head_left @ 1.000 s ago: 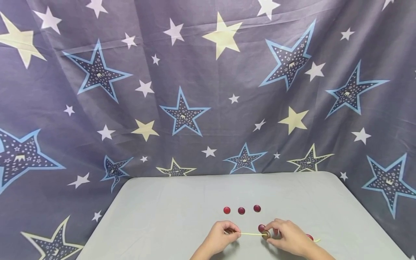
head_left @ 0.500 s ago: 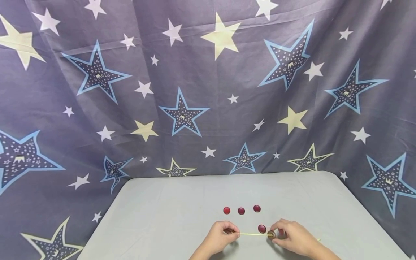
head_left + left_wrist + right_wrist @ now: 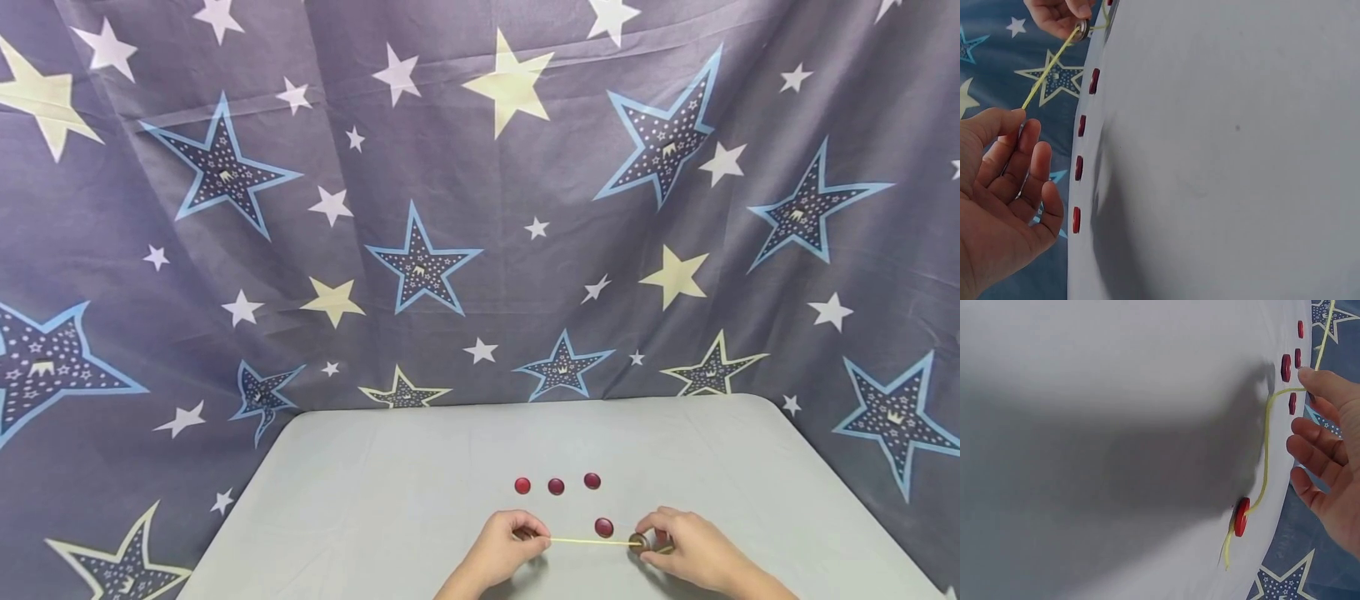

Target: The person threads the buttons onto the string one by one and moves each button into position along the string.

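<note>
Head view: the left hand pinches a taut yellow cord; beyond it, four red and maroon buttons lie on the bench; rightward, the right hand pinches a brown button threaded on that cord.

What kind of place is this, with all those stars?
Maybe a little craft corner indoors: a star-patterned cloth hangs behind a pale table, and small red discs lie near a yellow cord.
</note>
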`<state>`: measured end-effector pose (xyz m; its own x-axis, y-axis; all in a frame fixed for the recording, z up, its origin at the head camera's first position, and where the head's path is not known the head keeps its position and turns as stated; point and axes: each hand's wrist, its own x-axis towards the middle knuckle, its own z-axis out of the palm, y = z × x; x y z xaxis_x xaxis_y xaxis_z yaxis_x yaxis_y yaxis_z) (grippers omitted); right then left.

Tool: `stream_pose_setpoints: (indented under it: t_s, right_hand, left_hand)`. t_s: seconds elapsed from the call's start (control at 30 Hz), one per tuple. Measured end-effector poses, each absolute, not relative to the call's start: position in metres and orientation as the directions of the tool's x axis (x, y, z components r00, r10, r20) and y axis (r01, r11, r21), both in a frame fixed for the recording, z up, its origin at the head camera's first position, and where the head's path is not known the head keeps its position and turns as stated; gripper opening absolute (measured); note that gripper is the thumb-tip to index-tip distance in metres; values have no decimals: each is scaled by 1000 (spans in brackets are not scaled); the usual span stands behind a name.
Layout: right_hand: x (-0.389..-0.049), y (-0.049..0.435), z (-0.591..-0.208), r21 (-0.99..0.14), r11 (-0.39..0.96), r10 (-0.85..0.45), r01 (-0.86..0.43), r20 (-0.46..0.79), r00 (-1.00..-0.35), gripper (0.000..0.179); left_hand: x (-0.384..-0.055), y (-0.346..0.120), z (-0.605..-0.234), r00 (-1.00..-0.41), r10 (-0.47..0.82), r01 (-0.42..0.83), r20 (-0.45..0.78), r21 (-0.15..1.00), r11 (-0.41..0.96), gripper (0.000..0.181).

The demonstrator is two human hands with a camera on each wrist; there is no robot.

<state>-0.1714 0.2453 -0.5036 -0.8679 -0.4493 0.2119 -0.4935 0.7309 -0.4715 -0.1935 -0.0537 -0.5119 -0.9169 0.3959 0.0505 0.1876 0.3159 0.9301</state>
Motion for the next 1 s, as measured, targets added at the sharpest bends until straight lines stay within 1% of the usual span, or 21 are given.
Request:
stream_pose_setpoints:
  t_s: [0.57,0.83,1.0]
  right_hand:
    - [-169,261,-508,-480,782,-403,-398,98,-910,23]
    - [-168,269,-510,-473,791,-385,-389,110,-916,23]
    - [-169,273,-509,-474,804,-364,-359,86,-927,24]
  left_hand:
    - [-193,-55,-514,-920,389,172,42,936,306,6]
    - [-194,-53,-516,-929,370,151,18,930,334,5]
    - [-195,-53,-516,-930,367,150,17,929,338,5]
